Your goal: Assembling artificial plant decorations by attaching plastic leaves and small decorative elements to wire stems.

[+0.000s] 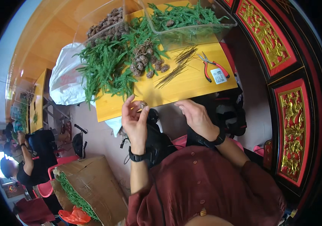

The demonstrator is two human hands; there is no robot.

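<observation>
My left hand is turned palm up just off the table's front edge. A small brown pine cone is held between its thumb and fingers. To the right, my right hand has thumb and fingertips pinched together; whatever they hold is too thin to make out. Beyond the hands, on the yellow table, lie several loose pine cones, a bunch of thin brown wires and red-handled pliers. Green artificial pine sprigs are heaped at the left.
Clear plastic bins hold more sprigs and pine cones at the back. A white label lies beside the pliers. At lower left stands a cardboard box of greenery. Another person sits far left. Carved red-and-gold panels line the right.
</observation>
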